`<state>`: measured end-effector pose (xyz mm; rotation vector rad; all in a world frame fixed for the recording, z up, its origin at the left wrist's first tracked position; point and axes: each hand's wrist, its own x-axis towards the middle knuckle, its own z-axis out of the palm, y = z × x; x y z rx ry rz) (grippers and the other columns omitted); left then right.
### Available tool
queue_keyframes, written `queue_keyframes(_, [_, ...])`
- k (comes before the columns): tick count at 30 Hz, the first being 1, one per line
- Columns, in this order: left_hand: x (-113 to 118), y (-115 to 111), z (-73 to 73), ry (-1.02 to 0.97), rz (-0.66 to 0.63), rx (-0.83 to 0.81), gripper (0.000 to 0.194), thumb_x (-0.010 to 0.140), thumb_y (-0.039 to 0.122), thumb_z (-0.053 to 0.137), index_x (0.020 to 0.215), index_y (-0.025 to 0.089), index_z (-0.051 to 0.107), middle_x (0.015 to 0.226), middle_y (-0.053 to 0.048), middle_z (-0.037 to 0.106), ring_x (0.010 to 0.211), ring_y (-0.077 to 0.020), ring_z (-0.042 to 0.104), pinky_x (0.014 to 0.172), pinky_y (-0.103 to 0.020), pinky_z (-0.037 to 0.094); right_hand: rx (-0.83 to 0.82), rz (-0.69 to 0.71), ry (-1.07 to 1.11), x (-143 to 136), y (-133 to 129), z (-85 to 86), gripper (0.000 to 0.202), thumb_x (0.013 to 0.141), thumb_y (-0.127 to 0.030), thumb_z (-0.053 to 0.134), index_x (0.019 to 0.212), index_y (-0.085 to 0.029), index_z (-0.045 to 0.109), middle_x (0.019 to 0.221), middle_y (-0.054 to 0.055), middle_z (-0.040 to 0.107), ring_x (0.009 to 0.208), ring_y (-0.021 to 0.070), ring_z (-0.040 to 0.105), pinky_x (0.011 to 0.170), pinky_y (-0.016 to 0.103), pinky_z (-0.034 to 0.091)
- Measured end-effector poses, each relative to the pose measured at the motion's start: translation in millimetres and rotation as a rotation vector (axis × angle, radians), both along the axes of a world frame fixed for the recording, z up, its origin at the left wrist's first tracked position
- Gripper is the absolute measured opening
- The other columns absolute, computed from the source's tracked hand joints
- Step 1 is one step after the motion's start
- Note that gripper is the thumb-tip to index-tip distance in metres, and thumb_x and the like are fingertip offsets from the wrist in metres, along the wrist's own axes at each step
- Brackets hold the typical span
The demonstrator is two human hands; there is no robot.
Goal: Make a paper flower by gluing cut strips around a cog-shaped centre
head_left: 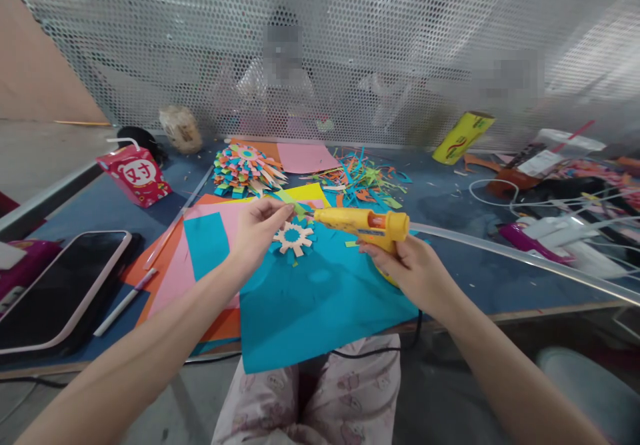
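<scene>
My right hand (420, 268) is wrapped round the handle of a yellow hot glue gun (353, 222), with a long clear glue stick (500, 252) running out of its back. The gun's nozzle points left, close to a small green paper strip (295, 202). That strip is pinched between the thumb and fingers of my left hand (263, 222). Just below them lies a paper flower (294, 237) with cream petals over blue ones. It rests on a large blue paper sheet (320, 312) that overhangs the table's front edge.
Layered paper flowers (245, 165) and a heap of paper shreds (367, 178) lie behind. Pink drink carton (137, 175), phone (65, 285) and white marker (125, 302) are at left. A yellow can (463, 138) and purple-white item (545, 235) stand right. Perforated metal (350, 52) bounds the back.
</scene>
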<state>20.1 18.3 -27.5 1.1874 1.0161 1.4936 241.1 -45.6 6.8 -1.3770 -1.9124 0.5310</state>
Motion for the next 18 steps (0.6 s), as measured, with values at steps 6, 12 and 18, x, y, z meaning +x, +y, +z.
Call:
queue_keyframes(6, [1.0, -2.0, 2.7, 0.007, -0.001, -0.014, 0.020, 0.060, 0.034, 0.074, 0.059, 0.017, 0.064, 0.055, 0.001, 0.060, 0.053, -0.0099, 0.051, 0.051, -0.023, 0.036, 0.012, -0.019, -0.010, 1.1, 0.8, -0.1, 0.028, 0.082, -0.050, 0.055, 0.074, -0.024, 0.058, 0.065, 0.003, 0.060, 0.070, 0.0231, 0.062, 0.052, 0.028, 0.043])
queue_keyframes(12, [1.6, -0.2, 1.0, -0.010, -0.004, -0.013, 0.020, 0.060, 0.034, 0.074, 0.059, 0.017, 0.064, 0.056, 0.000, 0.061, 0.053, -0.0099, 0.051, 0.051, -0.023, 0.037, 0.010, -0.014, -0.019, 2.2, 0.9, -0.9, 0.030, 0.082, -0.054, 0.055, 0.077, -0.025, 0.060, 0.056, 0.001, 0.053, 0.068, 0.0234, 0.062, 0.053, 0.029, 0.044])
queue_keyframes(18, [1.1, -1.8, 2.5, -0.026, -0.052, -0.019, 0.018, 0.060, 0.033, 0.074, 0.058, 0.018, 0.065, 0.056, 0.001, 0.060, 0.052, -0.0096, 0.050, 0.051, -0.023, 0.038, -0.032, -0.023, 0.010, 3.2, 2.2, -3.1, 0.028, 0.079, -0.052, 0.058, 0.075, -0.024, 0.058, 0.052, 0.000, 0.049, 0.061, 0.0222, 0.060, 0.051, 0.029, 0.043])
